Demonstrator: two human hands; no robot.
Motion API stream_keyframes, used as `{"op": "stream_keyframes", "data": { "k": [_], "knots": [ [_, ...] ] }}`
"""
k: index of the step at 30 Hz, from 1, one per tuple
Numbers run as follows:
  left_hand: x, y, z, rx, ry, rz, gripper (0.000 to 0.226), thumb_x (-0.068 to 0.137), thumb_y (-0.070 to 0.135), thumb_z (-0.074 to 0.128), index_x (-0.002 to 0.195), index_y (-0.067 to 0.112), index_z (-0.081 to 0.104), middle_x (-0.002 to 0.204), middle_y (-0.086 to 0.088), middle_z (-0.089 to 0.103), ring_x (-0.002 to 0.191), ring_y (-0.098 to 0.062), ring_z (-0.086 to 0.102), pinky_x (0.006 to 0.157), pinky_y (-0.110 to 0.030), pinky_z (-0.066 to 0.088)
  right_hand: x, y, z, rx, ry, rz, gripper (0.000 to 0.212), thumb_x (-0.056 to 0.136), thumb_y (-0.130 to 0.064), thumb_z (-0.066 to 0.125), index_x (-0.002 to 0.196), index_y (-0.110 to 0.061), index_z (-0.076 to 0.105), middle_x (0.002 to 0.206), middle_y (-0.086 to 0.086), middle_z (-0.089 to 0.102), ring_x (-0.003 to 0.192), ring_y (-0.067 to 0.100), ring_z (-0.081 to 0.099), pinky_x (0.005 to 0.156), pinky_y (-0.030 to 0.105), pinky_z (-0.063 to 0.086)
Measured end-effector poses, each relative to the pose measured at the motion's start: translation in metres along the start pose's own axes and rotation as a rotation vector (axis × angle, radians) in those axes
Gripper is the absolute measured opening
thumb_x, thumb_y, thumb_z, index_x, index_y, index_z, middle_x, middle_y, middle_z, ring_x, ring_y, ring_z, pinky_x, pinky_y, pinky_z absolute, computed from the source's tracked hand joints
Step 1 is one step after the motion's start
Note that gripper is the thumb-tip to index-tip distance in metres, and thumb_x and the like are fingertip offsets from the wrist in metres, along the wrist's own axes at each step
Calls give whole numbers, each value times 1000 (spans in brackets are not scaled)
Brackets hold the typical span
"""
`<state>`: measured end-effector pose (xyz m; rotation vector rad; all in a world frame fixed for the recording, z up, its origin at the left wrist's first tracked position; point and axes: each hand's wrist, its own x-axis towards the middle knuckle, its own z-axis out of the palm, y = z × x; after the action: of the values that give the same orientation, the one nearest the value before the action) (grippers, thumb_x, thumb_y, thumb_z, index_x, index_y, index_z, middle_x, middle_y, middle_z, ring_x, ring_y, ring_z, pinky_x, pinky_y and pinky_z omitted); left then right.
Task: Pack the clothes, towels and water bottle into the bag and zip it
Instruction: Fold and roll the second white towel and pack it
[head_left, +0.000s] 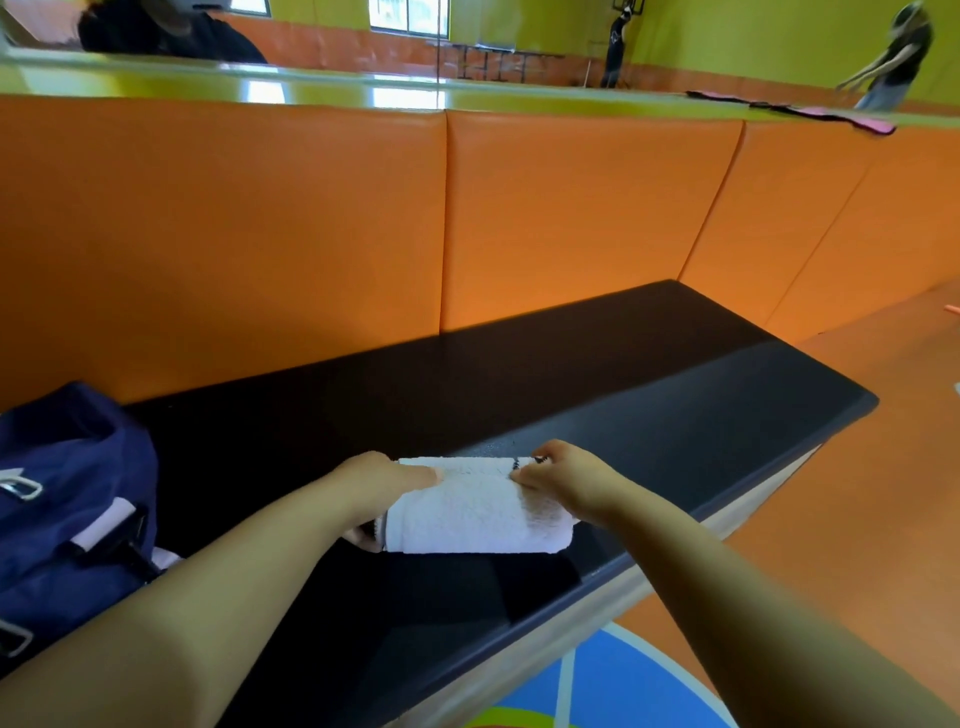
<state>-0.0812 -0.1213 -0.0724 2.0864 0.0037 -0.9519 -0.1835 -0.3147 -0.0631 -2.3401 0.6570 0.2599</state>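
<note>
Head view: left hand (375, 483), right hand (569, 484) grip towel (478, 517) near bench (623, 395) front edge; bag (67, 488) at 9 o'clock, contents hidden.

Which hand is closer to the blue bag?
Left. The left hand holds the towel at the end nearer the bag; the right hand pinches its far end.

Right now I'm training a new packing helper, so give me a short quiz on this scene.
1. True or false: the navy blue fabric bag sits left of the white terry towel.
2. The surface under the towel is: A) the black padded bench, B) a wooden table, C) a grey carpet.
3. Which hands grip the towel?
Key: 1 true; 2 A; 3 both, the left hand and the right hand.
</note>
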Motion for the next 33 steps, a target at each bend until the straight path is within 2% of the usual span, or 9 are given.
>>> {"op": "stream_keyframes", "data": {
  "k": [2,4,6,11,16,20,27,31,33],
  "knots": [
    [-3,3,-3,-31,-50,-31,33,73,32,75,89,11,56,98,-16,60,87,-32,63,74,-48,57,-1,-1,-1,42,-16,3,47,86,-38,60,119,-5,55,123,19,58,111,33,55,93,48,46],
    [-9,3,-5,-31,-101,-25,34,71,25,76,95,7,60,99,-18,64,86,-33,66,67,-46,59,-5,-1,-3,93,-37,6,50,84,-34,63,120,0,54,125,23,56,113,36,54,96,51,46],
    [-15,0,-6,-34,-147,-31,37,71,21,77,100,3,62,98,-19,66,83,-32,66,62,-42,58,-10,0,-4,98,-58,-4,46,84,-30,65,119,-3,56,122,18,59,111,32,57,96,47,47],
    [-31,-18,0,-60,-241,-62,40,69,16,77,104,4,63,102,-16,67,91,-33,65,77,-45,55,-27,8,-4,122,-178,-39,35,83,-24,64,116,-14,59,116,6,62,104,21,60,92,39,52],
    [-50,-25,8,-48,-272,-51,40,68,14,78,103,4,64,101,-16,68,88,-32,65,74,-41,53,-48,15,0,105,-208,-61,28,81,-22,66,108,-21,61,108,-2,63,97,13,61,89,30,51],
    [-62,-29,13,-28,-266,-26,39,68,16,78,104,7,65,108,-17,69,98,-34,66,78,-40,53,-64,20,4,125,-175,-82,23,80,-19,67,102,-20,63,101,-3,64,94,14,62,87,29,50],
    [-78,-41,14,-60,-286,123,33,73,9,73,104,15,63,96,-8,73,85,-26,70,67,-32,53,-80,20,13,83,-156,-83,42,73,-21,71,113,-21,57,111,-4,59,101,14,57,86,26,46],
    [-84,-49,10,-9,-214,297,44,54,12,78,94,11,60,93,-7,69,86,-23,68,70,-35,54,-86,19,17,-12,-201,-75,69,60,-33,75,123,-25,49,118,-5,56,105,15,56,94,34,50],
    [-87,-54,7,89,-138,392,53,46,17,79,93,6,57,91,-13,66,80,-22,65,69,-38,53,-89,16,19,-135,-202,-122,76,54,-40,75,124,-26,48,117,-6,56,103,15,56,91,33,52]
  ]
}}
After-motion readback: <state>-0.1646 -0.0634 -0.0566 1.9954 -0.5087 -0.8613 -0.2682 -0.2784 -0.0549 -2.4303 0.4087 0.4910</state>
